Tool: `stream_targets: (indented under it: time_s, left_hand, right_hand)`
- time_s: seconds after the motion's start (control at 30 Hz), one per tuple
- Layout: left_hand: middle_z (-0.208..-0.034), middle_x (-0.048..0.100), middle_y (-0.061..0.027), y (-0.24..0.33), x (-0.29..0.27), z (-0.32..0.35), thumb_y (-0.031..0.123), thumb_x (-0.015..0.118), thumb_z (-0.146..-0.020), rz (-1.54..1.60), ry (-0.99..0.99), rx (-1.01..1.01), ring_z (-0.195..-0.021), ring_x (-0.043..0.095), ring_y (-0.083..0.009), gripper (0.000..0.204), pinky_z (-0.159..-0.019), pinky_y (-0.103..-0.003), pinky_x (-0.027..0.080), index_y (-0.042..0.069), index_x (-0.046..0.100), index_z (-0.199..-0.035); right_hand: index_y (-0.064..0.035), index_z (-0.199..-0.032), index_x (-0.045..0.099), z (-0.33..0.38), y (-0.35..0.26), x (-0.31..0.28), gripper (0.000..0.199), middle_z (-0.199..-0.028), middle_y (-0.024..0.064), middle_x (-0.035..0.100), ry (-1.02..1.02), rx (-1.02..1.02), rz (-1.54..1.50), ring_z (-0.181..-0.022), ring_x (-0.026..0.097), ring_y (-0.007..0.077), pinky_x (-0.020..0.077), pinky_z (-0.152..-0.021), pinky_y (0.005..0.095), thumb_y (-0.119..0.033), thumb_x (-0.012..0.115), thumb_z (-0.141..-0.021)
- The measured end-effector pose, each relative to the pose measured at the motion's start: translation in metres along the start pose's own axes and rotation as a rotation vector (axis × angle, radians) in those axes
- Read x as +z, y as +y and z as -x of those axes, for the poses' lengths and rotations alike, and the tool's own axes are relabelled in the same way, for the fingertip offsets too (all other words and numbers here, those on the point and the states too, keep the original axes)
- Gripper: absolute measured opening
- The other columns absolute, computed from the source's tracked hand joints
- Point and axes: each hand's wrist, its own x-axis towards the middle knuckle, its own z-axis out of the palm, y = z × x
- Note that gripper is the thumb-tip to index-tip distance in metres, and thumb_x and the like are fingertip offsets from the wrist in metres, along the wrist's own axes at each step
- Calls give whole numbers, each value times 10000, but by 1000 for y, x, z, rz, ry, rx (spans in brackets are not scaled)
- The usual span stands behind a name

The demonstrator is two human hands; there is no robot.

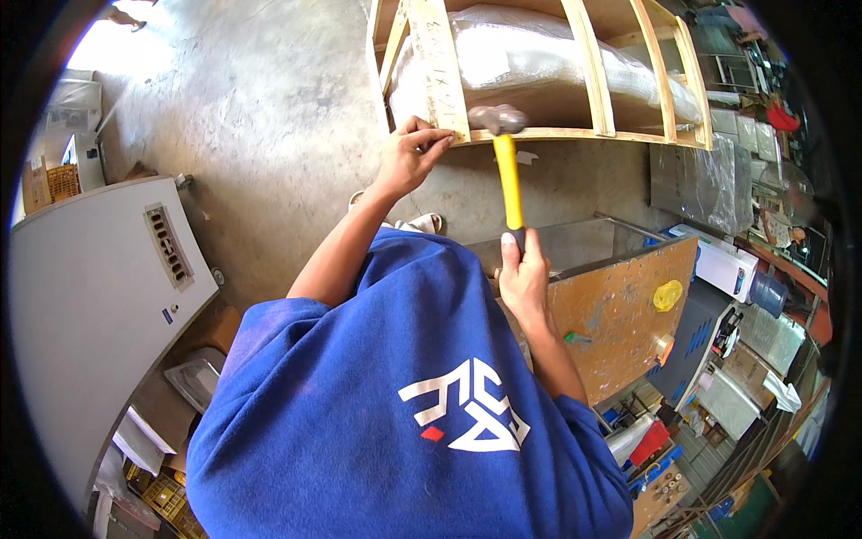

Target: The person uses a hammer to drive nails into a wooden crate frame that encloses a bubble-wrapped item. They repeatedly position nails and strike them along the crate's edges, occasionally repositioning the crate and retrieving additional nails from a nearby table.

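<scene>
A hammer with a yellow handle and a dark grip is in my right hand, its metal head raised in front of the lower rail of a wooden slatted crate. My left hand rests at the crate's near left corner, where a slat meets that rail. Its thumb and fingertips are pinched together; whatever lies between them is too small to make out. Inside the crate lies a long bulky item wrapped in clear bubble film.
At the left stands a large white cabinet with a socket strip. A worn brown tabletop to my right carries a yellow item. Beyond it are a plastic-wrapped panel and a white water dispenser. Concrete floor lies ahead.
</scene>
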Motion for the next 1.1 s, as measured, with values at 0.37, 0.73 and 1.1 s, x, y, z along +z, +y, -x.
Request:
stream_targets:
  time_s: [0.37,0.73,1.1]
  left_hand:
    - [-859,558,-119,-5,-15,13,265,794,-842,-297,-212,37,-766,575,-257,522,-728,-375,499,206,657,-1342]
    - [-815,533,-72,-23,-39,39,296,752,-876,-101,-48,-187,-747,535,-197,592,-714,-345,483,120,583,-1415]
    - [-640,462,1,-51,-73,65,224,721,-911,-138,-1,-287,-603,444,-70,469,-578,-268,419,48,631,-1336]
  right_hand:
    - [-22,-1029,542,3,-6,6,312,-733,235,644,131,-73,-2,-715,649,486,473,-572,509,-333,576,-1022]
    - [-32,-983,545,-9,-30,-22,259,-674,59,539,291,-125,-308,-587,521,194,462,-552,395,-285,566,-1037]
    - [-8,-1042,514,-2,-33,-1,279,-694,23,469,282,-233,-85,-586,453,89,386,-504,275,-286,534,-1060]
